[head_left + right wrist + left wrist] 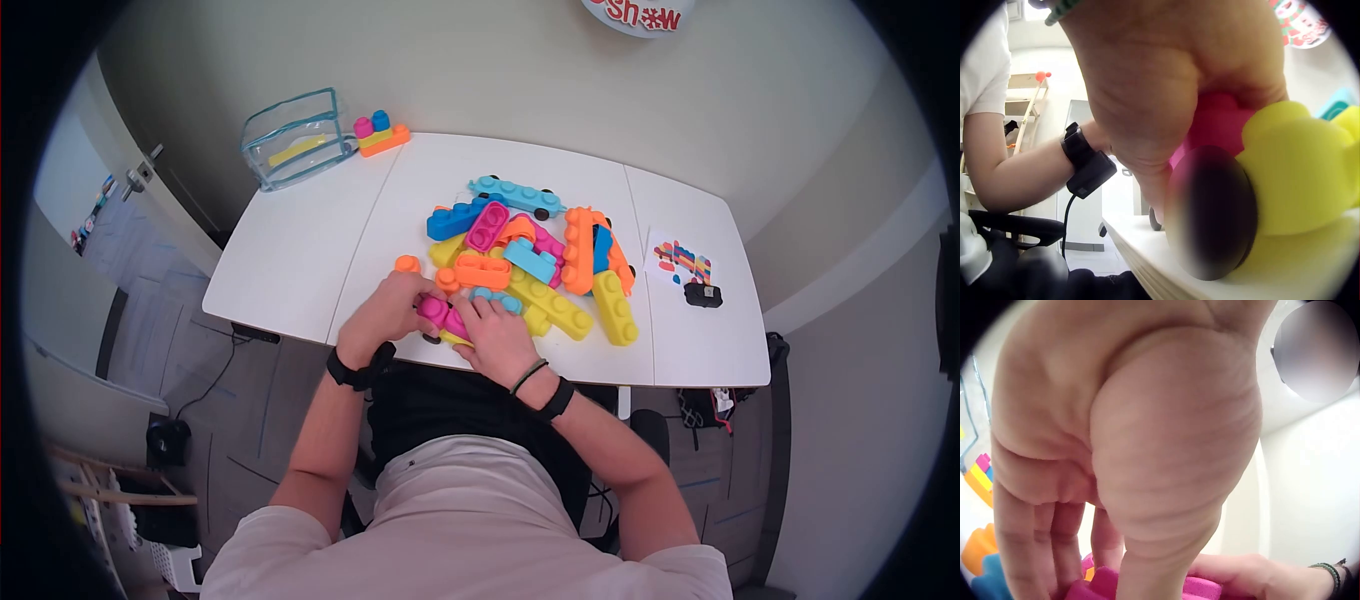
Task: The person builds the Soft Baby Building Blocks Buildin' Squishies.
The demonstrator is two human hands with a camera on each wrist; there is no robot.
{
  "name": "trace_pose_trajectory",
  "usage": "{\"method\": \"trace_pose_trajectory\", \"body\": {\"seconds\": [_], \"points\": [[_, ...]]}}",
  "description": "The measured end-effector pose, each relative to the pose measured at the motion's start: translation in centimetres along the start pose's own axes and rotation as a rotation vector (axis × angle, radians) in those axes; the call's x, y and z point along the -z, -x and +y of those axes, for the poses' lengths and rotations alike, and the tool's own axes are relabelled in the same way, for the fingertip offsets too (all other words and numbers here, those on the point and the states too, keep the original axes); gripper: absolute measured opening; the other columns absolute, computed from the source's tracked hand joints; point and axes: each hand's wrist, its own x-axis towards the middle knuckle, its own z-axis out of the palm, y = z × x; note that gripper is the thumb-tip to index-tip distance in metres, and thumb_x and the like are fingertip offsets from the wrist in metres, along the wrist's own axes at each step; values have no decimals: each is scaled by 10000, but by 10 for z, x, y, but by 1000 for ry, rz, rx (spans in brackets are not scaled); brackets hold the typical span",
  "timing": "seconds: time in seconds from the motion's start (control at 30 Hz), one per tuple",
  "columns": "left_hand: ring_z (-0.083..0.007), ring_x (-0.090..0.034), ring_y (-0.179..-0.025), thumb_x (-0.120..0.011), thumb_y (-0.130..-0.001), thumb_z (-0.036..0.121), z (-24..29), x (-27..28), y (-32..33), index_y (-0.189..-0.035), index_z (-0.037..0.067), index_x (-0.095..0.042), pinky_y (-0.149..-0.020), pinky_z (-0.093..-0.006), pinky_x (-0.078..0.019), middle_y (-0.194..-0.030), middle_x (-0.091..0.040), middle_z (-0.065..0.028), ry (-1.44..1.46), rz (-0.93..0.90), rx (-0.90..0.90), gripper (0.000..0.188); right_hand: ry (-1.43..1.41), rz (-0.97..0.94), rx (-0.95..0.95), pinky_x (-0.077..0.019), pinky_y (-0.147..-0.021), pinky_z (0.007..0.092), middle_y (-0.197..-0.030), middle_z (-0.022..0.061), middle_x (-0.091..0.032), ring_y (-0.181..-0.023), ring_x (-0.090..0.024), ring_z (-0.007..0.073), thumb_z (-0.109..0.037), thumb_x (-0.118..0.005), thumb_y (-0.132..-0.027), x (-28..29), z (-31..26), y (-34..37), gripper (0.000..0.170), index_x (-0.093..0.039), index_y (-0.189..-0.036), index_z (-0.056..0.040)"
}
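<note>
Pink studded building brick (440, 316), one: at the near edge of the white table (300, 240), between the two hands and partly covered by them.

Left hand (388, 312): thumb to one side of the pink brick, fingers to the other, pinching it.

Right hand (500, 335): arched over the brick's other end; fingers and thumb appear to grip it, though from where I stand some fingertips are hidden.

Black wheel (1213, 212): low beside the pink brick, next to a yellow studded brick (1300, 165). Whether wheel and pink brick are joined, I cannot tell.

Handling, in my judgement: the step looks like a fitting or adjusting of the pink brick. Both ends are best held level and pressure applied evenly, straight down over the studs; a tilted push could leave one end proud. Thumbs should stay clear of the wheel, which might roll and carry the work toward the table edge. A little more table under the work would make a firmer base.

Close neighbours: light-blue studded brick (497, 300), near the right fingers; orange brick (482, 270), beyond; long yellow brick (548, 305), to the right. These crowd the far side, so a nudge aside would probably give the fingers room.

Farther off: light-blue wheeled base (517, 195), behind the heap.
</note>
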Motion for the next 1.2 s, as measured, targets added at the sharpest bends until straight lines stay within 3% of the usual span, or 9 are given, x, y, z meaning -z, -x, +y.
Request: {"method": "trace_pose_trajectory", "body": {"seconds": [0.3,0.37,0.47,0.57,0.67,0.77,1.0,1.07,1.2], "points": [[-283,-749,-847,-1032,-610,109,7,-4,-3,-1052,25,-816,-787,-399,-596,-897,-791,-120,-42,-36,91,498,101,42,79,-587,-901,486,-1220,137,-656,-1151,-674,313,-339,-818,-932,-6,6,4,623,-577,-1445,-81],[-308,-764,-873,-1032,-620,148,11,-7,-3,-1027,58,-823,-786,-417,-592,-891,-791,-116,-66,-31,70,466,100,157,136,-563,-904,494,-1184,130,-673,-1139,-675,308,-339,-759,-978,5,6,6,466,-642,-1350,-84],[-311,-779,-944,-1031,-625,183,26,-3,-1,-1063,85,-831,-825,-428,-606,-963,-807,-103,-153,-32,139,491,97,36,-25,-543,-907,498,-1154,124,-691,-1150,-680,314,-319,-713,-1003,34,13,-2,323,-694,-1229,-89],[-291,-767,-952,-1028,-618,109,33,-2,-1,-1097,86,-834,-855,-409,-608,-1028,-807,-92,-138,-36,171,518,152,124,-206,-560,-889,501,-1136,116,-698,-1165,-686,319,-237,-741,-970,39,43,-2,239,-714,-1140,-72],[-293,-765,-962,-1028,-632,120,24,0,-5,-1143,101,-826,-857,-403,-610,-1067,-805,-97,-131,-61,179,550,75,-41,-284,-585,-900,499,-1158,118,-693,-1185,-687,329,-197,-797,-919,46,64,6,291,-717,-1165,-64],[-284,-766,-980,-1032,-657,140,10,8,-10,-1213,79,-798,-875,-399,-614,-1097,-801,-113,-161,-105,35,606,69,-114,-245,-605,-926,490,-1187,123,-688,-1184,-684,338,-199,-862,-861,47,62,10,368,-718,-1171,-63],[-291,-764,-1060,-1013,-746,217,14,19,-9,-1276,35,-751,-933,-391,-604,-1184,-802,-139,25,-167,-74,619,-54,-188,-233,-601,-965,502,-1212,143,-689,-1213,-676,372,-221,-932,-789,55,63,16,470,-717,-1172,-55],[-279,-757,-1059,-1017,-742,207,15,18,-10,-1277,27,-743,-943,-387,-605,-1186,-794,-135,-6,-166,-123,627,-39,-279,-258,-589,-987,503,-1233,139,-699,-1222,-687,368,-242,-928,-833,56,67,15,573,-686,-1317,-55],[-285,-753,-1099,-1006,-763,215,21,13,-9,-1310,26,-734,-949,-382,-597,-1237,-792,-126,-2,-83,-142,640,-87,-246,-143,-601,-947,500,-1146,175,-727,-1117,-715,391,-221,-926,-810,65,75,15,475,-700,-1173,-13]]}}
